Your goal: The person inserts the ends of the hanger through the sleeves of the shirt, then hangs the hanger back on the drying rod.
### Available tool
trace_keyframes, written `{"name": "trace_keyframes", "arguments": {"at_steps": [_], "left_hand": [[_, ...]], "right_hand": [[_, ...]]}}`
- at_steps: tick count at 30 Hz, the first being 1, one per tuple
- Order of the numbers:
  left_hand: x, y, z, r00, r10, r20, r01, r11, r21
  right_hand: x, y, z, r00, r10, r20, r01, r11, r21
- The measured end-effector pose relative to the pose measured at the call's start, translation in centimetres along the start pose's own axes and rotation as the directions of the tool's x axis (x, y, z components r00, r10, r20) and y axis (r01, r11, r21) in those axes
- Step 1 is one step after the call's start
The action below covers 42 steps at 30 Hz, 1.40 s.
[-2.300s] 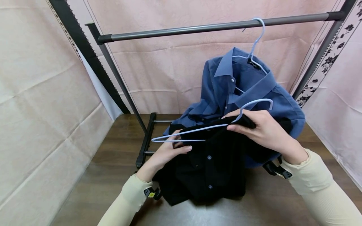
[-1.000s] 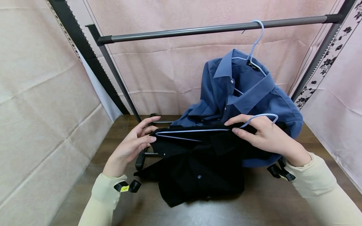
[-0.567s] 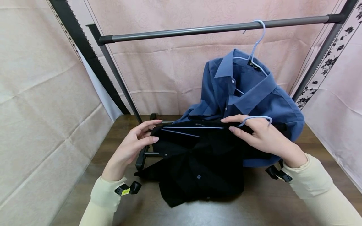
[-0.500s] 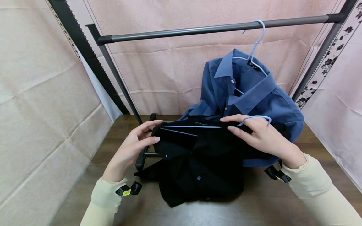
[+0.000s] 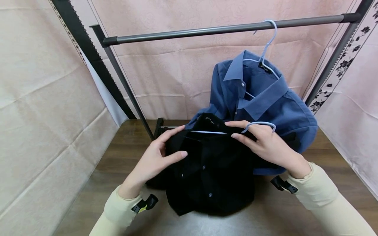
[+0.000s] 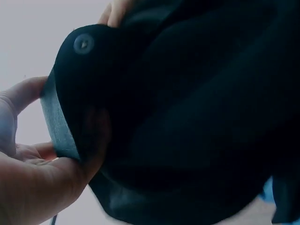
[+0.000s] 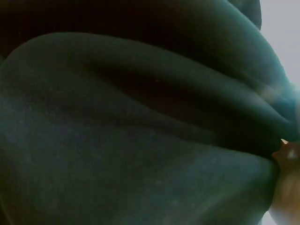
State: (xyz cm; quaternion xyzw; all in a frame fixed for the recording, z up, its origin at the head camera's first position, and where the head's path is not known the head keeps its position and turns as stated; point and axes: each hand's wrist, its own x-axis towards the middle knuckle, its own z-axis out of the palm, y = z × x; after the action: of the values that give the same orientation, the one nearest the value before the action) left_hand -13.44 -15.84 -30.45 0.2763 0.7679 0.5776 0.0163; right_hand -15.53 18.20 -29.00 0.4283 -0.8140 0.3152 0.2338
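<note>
A black button-up shirt (image 5: pixel 220 173) hangs between both hands over the table, its collar raised and label showing. Inside its neck runs the bar of a light blue hanger (image 5: pixel 208 132), most of it hidden by cloth; its hook (image 5: pixel 261 123) curves out over the right hand. My left hand (image 5: pixel 155 160) grips the shirt at the left shoulder, thumb in front. In the left wrist view, thumb and fingers pinch the edge of the black cloth (image 6: pixel 150 93). My right hand (image 5: pixel 264 142) pinches shirt and hanger together below the hook. Dark folds fill the right wrist view.
A blue shirt (image 5: pixel 271 101) on another light blue hanger (image 5: pixel 267 46) hangs from the grey rail (image 5: pixel 189 32) of a rack, right behind the black shirt. The rack's left foot (image 5: pixel 157 127) stands on the brown wooden table (image 5: pixel 97 190). Pink cloth (image 5: pixel 165 75) covers the back wall.
The left hand moved from the hanger's left end to the shirt's left edge, then inward to the right. The black cloth now covers the hanger's left end, and the collar has risen.
</note>
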Motion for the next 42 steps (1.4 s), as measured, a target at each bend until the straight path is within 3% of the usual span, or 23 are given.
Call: {"name": "trace_keyframes", "arguments": {"at_steps": [5, 10, 13, 17, 20, 23, 26, 29, 30, 32, 34, 37, 39, 42], "left_hand": [[0.0, 1.2, 2.0, 0.996, 0.088, 0.004, -0.087, 0.982, 0.166], [0.3, 2.2, 4.0, 0.983, 0.174, 0.050, -0.181, 0.961, 0.210], [0.7, 2.7, 5.4, 0.968, 0.236, 0.087, -0.249, 0.942, 0.225], [1.5, 2.9, 6.8, 0.940, 0.308, 0.148, -0.331, 0.928, 0.172], [1.8, 2.8, 7.1, 0.921, 0.362, 0.143, -0.384, 0.903, 0.191], [1.8, 2.6, 6.5, 0.888, 0.456, 0.064, -0.451, 0.833, 0.320], [2.1, 2.4, 5.4, 0.814, 0.580, -0.028, -0.488, 0.710, 0.508], [2.4, 2.2, 4.1, 0.727, 0.679, -0.104, -0.436, 0.573, 0.694], [2.5, 2.1, 3.7, 0.707, 0.696, -0.123, -0.402, 0.539, 0.740], [2.5, 1.9, 2.9, 0.688, 0.708, -0.157, -0.343, 0.508, 0.790], [2.6, 1.8, 2.1, 0.687, 0.707, -0.169, -0.299, 0.486, 0.821], [2.6, 1.8, 1.0, 0.705, 0.691, -0.160, -0.245, 0.450, 0.859], [2.6, 1.9, 0.3, 0.729, 0.674, -0.122, -0.242, 0.421, 0.874], [2.8, 2.0, -0.7, 0.779, 0.627, -0.015, -0.295, 0.387, 0.874]], "right_hand": [[-0.2, -0.2, 1.0, 0.998, 0.047, -0.050, -0.044, 0.997, 0.058], [-0.2, -0.4, 2.0, 0.989, 0.061, -0.135, -0.050, 0.995, 0.082], [0.0, -0.5, 2.6, 0.983, 0.027, -0.181, -0.011, 0.996, 0.087], [0.3, -0.6, 3.1, 0.970, 0.009, -0.241, 0.014, 0.995, 0.095], [0.4, -0.7, 3.1, 0.961, 0.021, -0.275, 0.005, 0.996, 0.094], [0.3, -0.7, 3.0, 0.953, 0.041, -0.302, -0.014, 0.996, 0.092], [0.2, -0.6, 2.8, 0.944, 0.051, -0.327, -0.022, 0.996, 0.092], [0.0, -0.5, 2.8, 0.938, 0.038, -0.346, -0.003, 0.995, 0.102], [0.0, -0.5, 2.8, 0.936, 0.032, -0.350, 0.007, 0.994, 0.109], [0.0, -0.3, 2.8, 0.936, 0.013, -0.352, 0.033, 0.992, 0.125], [0.0, -0.3, 2.8, 0.938, -0.005, -0.347, 0.055, 0.989, 0.136], [0.1, -0.2, 2.7, 0.945, -0.037, -0.326, 0.092, 0.984, 0.155], [0.1, -0.2, 2.7, 0.948, -0.063, -0.312, 0.119, 0.979, 0.164], [0.3, -0.2, 2.6, 0.954, -0.090, -0.287, 0.143, 0.975, 0.169]]}}
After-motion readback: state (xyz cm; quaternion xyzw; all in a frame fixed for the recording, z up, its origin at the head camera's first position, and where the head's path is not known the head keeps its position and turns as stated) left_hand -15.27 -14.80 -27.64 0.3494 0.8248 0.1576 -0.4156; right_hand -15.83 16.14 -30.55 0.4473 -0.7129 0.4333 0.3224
